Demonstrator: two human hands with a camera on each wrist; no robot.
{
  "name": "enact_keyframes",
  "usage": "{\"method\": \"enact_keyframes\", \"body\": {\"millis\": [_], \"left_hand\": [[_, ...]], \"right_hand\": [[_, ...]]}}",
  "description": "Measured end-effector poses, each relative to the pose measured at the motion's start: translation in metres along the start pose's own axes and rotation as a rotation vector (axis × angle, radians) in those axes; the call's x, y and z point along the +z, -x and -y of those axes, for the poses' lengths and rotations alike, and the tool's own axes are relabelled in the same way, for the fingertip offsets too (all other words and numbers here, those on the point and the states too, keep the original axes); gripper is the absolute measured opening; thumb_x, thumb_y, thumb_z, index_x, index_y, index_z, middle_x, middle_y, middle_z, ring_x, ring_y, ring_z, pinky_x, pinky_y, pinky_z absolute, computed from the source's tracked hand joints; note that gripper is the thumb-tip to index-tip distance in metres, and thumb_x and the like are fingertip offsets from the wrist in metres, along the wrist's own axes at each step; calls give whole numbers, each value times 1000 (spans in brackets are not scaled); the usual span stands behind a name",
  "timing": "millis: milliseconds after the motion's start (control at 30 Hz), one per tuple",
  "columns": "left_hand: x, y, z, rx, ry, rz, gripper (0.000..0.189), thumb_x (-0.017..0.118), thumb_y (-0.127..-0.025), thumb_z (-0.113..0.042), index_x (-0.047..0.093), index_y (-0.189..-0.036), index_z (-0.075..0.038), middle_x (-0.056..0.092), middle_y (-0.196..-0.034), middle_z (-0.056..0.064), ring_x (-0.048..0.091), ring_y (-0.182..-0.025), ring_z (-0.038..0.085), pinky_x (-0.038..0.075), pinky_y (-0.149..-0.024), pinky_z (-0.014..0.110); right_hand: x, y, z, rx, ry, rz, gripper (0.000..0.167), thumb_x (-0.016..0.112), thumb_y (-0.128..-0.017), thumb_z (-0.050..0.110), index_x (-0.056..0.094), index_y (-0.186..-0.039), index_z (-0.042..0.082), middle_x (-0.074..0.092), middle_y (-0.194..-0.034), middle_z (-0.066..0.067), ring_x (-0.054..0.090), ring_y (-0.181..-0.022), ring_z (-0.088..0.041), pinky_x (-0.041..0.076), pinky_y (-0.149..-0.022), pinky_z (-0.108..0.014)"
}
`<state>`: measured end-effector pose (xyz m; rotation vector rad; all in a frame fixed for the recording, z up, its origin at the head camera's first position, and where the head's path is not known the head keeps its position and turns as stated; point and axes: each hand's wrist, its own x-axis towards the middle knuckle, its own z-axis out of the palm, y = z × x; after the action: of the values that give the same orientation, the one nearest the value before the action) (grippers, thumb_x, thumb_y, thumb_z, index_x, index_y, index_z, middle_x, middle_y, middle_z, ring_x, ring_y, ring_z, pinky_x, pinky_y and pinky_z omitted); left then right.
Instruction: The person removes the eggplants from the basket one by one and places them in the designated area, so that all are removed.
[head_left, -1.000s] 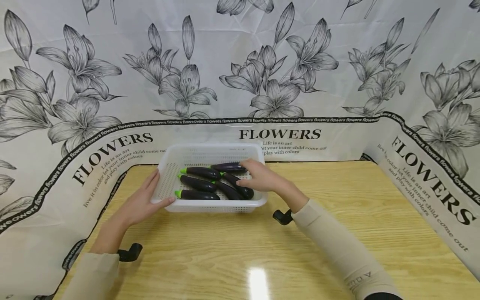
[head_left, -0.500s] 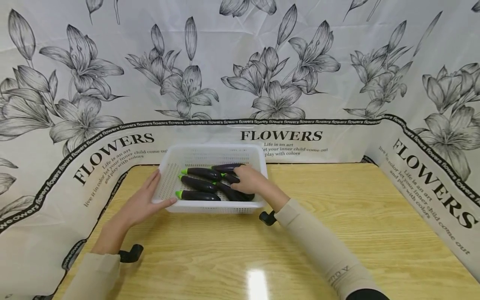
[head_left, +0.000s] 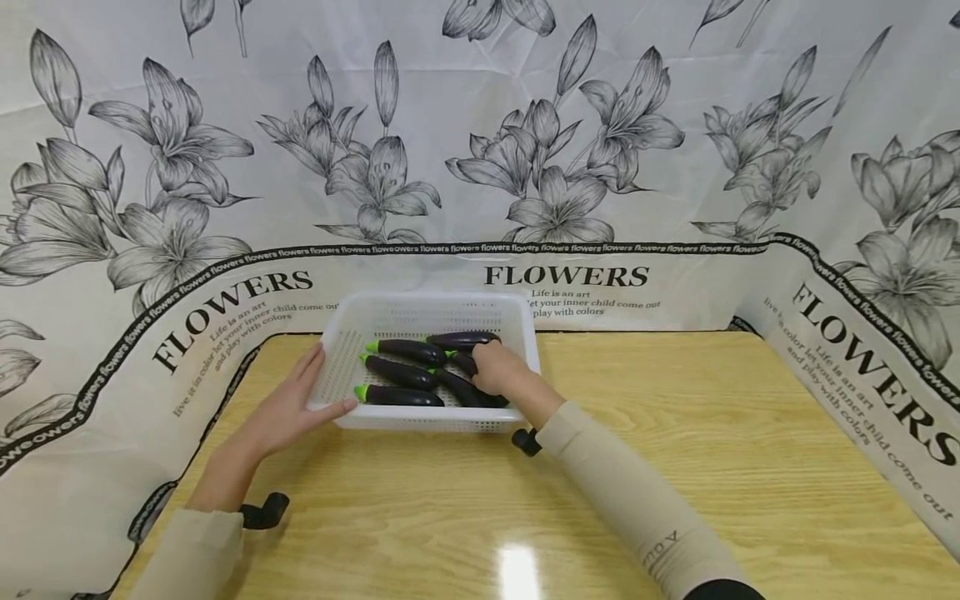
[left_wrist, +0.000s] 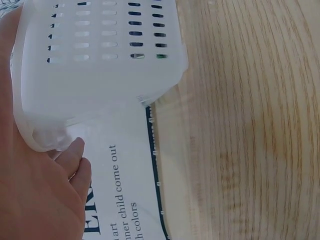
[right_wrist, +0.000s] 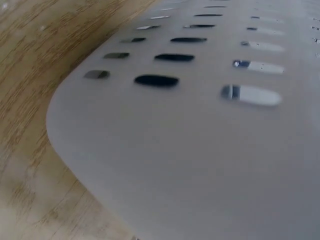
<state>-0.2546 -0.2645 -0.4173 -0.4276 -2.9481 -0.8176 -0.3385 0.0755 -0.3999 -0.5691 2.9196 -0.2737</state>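
Several dark purple eggplants [head_left: 405,397] with green stem ends lie in a white slotted plastic basket [head_left: 427,413]. My left hand [head_left: 288,410] grips the basket's left end, thumb over the front rim; in the left wrist view its fingers [left_wrist: 75,172] bend at the basket's corner. Inside the basket, at the right end, my right hand [head_left: 501,372] curls its fingers down round an eggplant [head_left: 465,362], mostly covering it. Another eggplant [head_left: 459,339] lies just behind those fingers, and one more [head_left: 467,389] in front. Only the basket's slotted wall [right_wrist: 190,145] shows in the right wrist view.
The basket stands at the back of a wood-grain table [head_left: 420,508]. Close behind it hangs a white flower-printed cloth [head_left: 480,167], which also rises along the left and right sides.
My right hand has moved left and down into the basket, its fingers closing round an eggplant at the right end. The left hand keeps its place on the basket's left end.
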Motion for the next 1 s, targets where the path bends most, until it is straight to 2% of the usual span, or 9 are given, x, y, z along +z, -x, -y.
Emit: {"method": "enact_keyframes", "body": {"millis": [200, 333, 433, 633, 800, 1000], "left_hand": [[2, 1, 0, -2, 17, 2, 107, 62, -94, -63, 5, -165, -4, 0, -171, 18, 30, -144, 56, 33, -109, 74], [2, 0, 0, 3, 16, 2, 108, 62, -94, -63, 5, -165, -5, -1, -171, 18, 29, -144, 55, 32, -110, 73], [2, 0, 2, 3, 9, -6, 108, 62, -94, -63, 5, -165, -5, 0, -171, 17, 29, -145, 55, 32, -110, 73], [4, 3, 5, -6, 6, 0, 108, 62, -94, -63, 4, -165, -6, 0, -171, 17, 29, -145, 54, 33, -109, 73], [3, 2, 4, 2, 13, -8, 107, 62, -95, -62, 4, -165, -6, 0, -172, 16, 28, -146, 54, 33, -110, 73], [2, 1, 3, -1, 15, -6, 108, 62, -94, -63, 4, -165, -6, -1, -172, 15, 29, -146, 53, 34, -110, 72]], "right_hand": [[1, 0, 1, 8, 26, -12, 14, 71, -96, 14, 68, -101, 1, 69, -104, -16, 62, -85, -25, 56, -76, -39], [-5, 4, 3, 16, 38, -24, 14, 71, -95, 13, 67, -100, 1, 68, -107, -17, 60, -85, -25, 55, -76, -39], [-9, 7, 5, 14, 23, -30, 11, 70, -95, 12, 67, -97, 1, 68, -102, -16, 60, -83, -24, 54, -72, -37], [-15, 14, 5, -7, -37, -48, 14, 71, -96, 16, 65, -91, 4, 64, -83, -8, 59, -72, -22, 51, -62, -33], [-23, 20, 1, -42, -95, -92, 18, 72, -96, 19, 64, -92, 3, 61, -80, -7, 58, -69, -21, 48, -58, -32], [-30, 28, -4, -63, -230, -136, 21, 73, -96, 20, 64, -94, 2, 62, -81, -7, 56, -66, -18, 44, -56, -27]]}}
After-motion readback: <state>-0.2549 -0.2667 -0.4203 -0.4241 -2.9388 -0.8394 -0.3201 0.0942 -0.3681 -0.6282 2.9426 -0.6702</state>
